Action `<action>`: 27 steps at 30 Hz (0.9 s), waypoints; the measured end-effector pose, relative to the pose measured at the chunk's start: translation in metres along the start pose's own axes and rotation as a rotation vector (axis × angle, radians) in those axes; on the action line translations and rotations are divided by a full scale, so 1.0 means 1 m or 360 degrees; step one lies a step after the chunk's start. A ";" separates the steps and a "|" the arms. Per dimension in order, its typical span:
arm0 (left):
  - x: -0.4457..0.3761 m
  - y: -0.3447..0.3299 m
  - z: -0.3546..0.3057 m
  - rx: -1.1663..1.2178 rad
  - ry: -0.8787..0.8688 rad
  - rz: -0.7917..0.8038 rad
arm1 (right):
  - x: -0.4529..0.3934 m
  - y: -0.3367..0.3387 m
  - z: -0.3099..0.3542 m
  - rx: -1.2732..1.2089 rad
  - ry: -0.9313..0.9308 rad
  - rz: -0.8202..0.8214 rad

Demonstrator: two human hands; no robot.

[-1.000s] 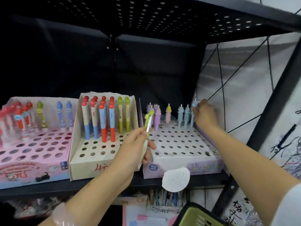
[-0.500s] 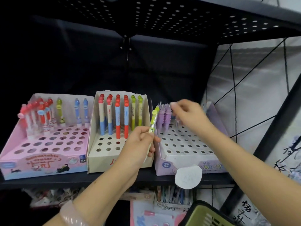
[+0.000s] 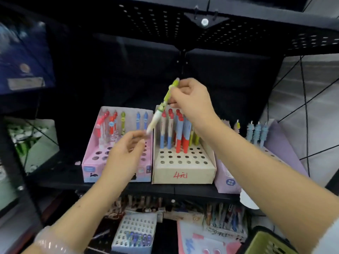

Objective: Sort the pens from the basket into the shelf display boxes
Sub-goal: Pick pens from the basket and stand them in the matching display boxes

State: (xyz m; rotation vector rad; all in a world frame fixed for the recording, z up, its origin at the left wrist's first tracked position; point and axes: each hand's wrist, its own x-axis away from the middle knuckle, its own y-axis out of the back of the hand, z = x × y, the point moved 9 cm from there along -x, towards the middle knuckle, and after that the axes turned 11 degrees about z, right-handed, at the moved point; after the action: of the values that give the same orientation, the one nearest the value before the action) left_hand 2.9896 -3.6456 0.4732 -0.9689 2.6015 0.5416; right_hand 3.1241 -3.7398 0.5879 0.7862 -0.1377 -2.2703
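Black perforated metal panel (image 3: 247, 32) overhead, fixed by a silver bolt (image 3: 204, 22). Dark blue poster (image 3: 25, 57) at upper left. Thin black wires (image 3: 304, 99) crossing the pale wall at right. Round white tag (image 3: 247, 200) hanging below the shelf edge. Pink printed sheet (image 3: 205, 239) low down.

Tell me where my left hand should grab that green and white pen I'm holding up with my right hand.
Take the green and white pen by its white lower barrel, coming from below and left. It hangs tilted, tip down-left toward your left hand, while your right hand pinches the green upper end, so only the lower half is free.
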 end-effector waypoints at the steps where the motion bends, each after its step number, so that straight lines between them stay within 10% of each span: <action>1: 0.003 0.016 0.002 -0.0082 -0.0013 -0.0042 | -0.007 -0.010 0.005 0.0062 0.0042 -0.0026; 9: 0.016 0.085 0.030 -0.0300 0.0168 0.0004 | -0.055 -0.105 -0.028 0.0891 -0.0160 0.0336; 27: 0.018 0.091 0.051 -0.0388 0.0294 0.0087 | -0.074 -0.121 -0.030 0.1139 -0.0251 0.0490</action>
State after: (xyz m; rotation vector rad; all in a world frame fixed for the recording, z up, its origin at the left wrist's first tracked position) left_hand 2.9235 -3.5689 0.4427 -1.0699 2.7790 0.8360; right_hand 3.1097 -3.5973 0.5631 0.8555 -1.1109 -1.9729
